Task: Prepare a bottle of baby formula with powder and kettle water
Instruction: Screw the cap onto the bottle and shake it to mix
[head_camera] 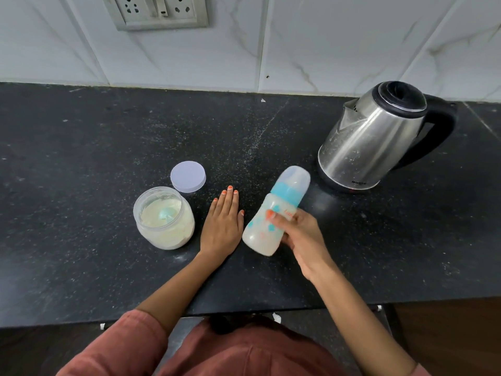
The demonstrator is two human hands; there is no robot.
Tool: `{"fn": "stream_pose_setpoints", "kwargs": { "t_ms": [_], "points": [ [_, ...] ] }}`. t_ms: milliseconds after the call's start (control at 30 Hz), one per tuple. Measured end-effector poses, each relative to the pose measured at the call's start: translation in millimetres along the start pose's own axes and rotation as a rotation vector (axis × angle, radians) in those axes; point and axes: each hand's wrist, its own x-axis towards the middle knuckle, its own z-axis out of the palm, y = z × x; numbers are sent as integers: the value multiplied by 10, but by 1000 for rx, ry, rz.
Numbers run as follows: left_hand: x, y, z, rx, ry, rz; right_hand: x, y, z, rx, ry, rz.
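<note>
My right hand (301, 237) grips a baby bottle (273, 213) around its lower body, tilted with the capped top pointing away and to the right. The bottle has a blue collar, a clear cap and cloudy whitish liquid inside; it looks slightly blurred. My left hand (222, 223) lies flat on the black counter, fingers together, holding nothing, between the bottle and an open jar of pale formula powder (164, 218). A light blue scoop rests in the powder. The jar's round white lid (188, 176) lies just behind it. A steel kettle (376, 137) with a black handle stands at the right.
The black speckled counter (108, 147) runs to a white marble-tiled wall with a socket panel (158, 10) at the top. The counter's front edge is close to my body. A seam in the stone runs diagonally through the middle.
</note>
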Motion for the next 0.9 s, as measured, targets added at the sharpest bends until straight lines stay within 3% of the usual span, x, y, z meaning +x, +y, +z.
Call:
{"fn": "stream_pose_setpoints", "kwargs": {
  "t_ms": [67, 233, 367, 433, 600, 667, 800, 900],
  "points": [
    [2, 2, 1, -9, 3, -7, 1, -20, -32, 2, -2, -6],
    [1, -3, 22, 5, 16, -17, 121, -162, -17, 501, 232, -91],
    [2, 0, 0, 0, 11, -3, -14, -45, 2, 118, 7, -10],
    [6, 0, 3, -8, 7, -7, -37, -28, -49, -9, -29, 14],
    [5, 0, 15, 2, 16, -13, 134, -153, -73, 472, 214, -89],
    [5, 4, 10, -4, 22, -15, 127, -106, -62, 397, 208, -98],
    [7, 1, 8, -12, 16, -10, -33, 12, -47, -98, -19, -24],
    [6, 9, 1, -13, 28, -18, 19, -84, -86, 42, 34, -68]
  ]
}}
